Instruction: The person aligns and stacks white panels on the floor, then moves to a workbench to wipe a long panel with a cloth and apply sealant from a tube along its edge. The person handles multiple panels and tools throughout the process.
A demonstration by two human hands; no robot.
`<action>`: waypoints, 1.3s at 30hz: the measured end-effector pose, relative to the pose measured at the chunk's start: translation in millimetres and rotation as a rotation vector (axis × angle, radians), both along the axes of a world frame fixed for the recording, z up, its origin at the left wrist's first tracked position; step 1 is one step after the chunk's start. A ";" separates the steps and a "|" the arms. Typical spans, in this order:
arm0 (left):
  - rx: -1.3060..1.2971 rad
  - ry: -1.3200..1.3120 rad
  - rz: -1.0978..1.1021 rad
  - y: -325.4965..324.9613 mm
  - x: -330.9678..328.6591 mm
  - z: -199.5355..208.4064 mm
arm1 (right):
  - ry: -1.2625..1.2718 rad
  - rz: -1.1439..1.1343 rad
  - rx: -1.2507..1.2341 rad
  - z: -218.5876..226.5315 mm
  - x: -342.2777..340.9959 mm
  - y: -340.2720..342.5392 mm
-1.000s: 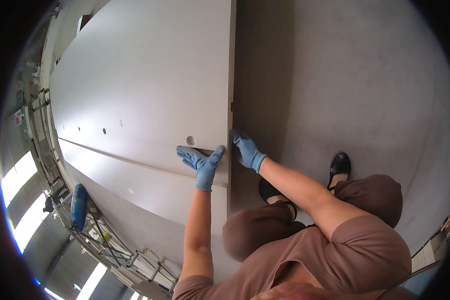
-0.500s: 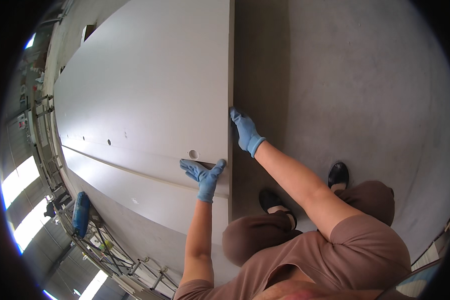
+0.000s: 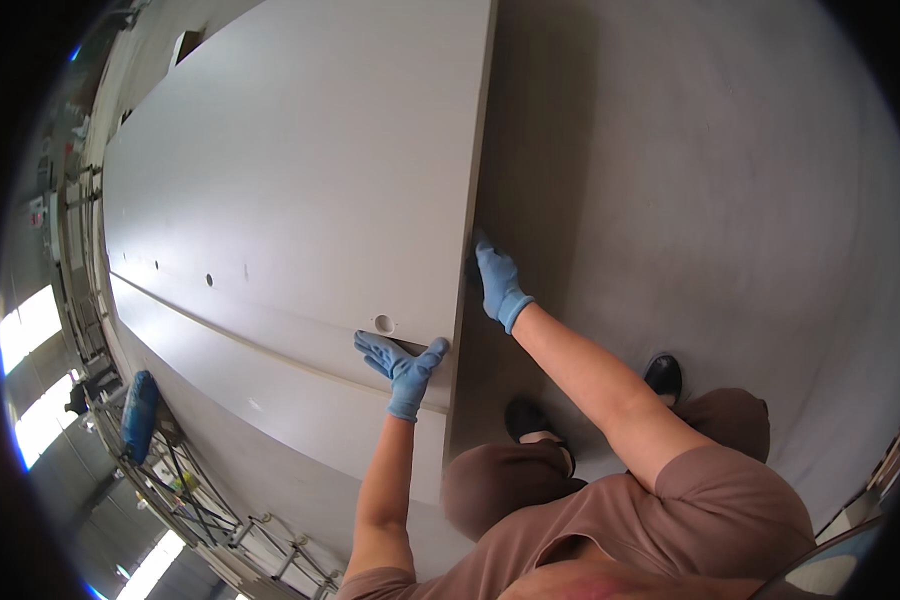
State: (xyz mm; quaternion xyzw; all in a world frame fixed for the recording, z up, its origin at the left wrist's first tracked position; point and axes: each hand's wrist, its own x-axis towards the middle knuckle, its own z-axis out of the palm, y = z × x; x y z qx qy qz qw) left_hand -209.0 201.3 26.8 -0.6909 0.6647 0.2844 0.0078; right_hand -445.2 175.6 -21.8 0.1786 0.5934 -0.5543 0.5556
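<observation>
A large pale grey panel point(image 3: 310, 150) fills the left and middle of the view, with round holes near its lower side. My left hand point(image 3: 402, 372), in a blue glove, lies on it with the fingers and thumb spread, just below a round hole point(image 3: 384, 324). A dark wedge shows between its thumb and fingers; I cannot make out what it is. My right hand point(image 3: 498, 280), gloved alike, rests against the panel's right edge. Its fingers are stretched along that edge, with the tips partly hidden by it.
A narrow pale strip point(image 3: 260, 348) runs along the panel's lower side, beside another pale surface point(image 3: 220, 370). Metal frames and a blue roll point(image 3: 138, 415) stand at the far left. Grey concrete floor point(image 3: 730, 200) lies to the right, with my black shoes point(image 3: 663, 378) on it.
The view has turned slightly, so the panel's right edge now slants. Both hands appear a little lower in the picture and keep about the same places on the panel.
</observation>
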 end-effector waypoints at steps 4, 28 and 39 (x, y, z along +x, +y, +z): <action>0.085 0.007 0.061 -4.2 -6.6 5.4 | 0.335 0.081 0.086 -5.5 -18.2 5.7; 0.642 0.075 0.494 239.1 43.3 463.5 | 0.232 0.958 0.644 396.8 -265.3 409.5; 0.442 0.318 1.128 490.5 44.0 663.4 | 0.357 1.221 0.114 576.5 -201.5 260.6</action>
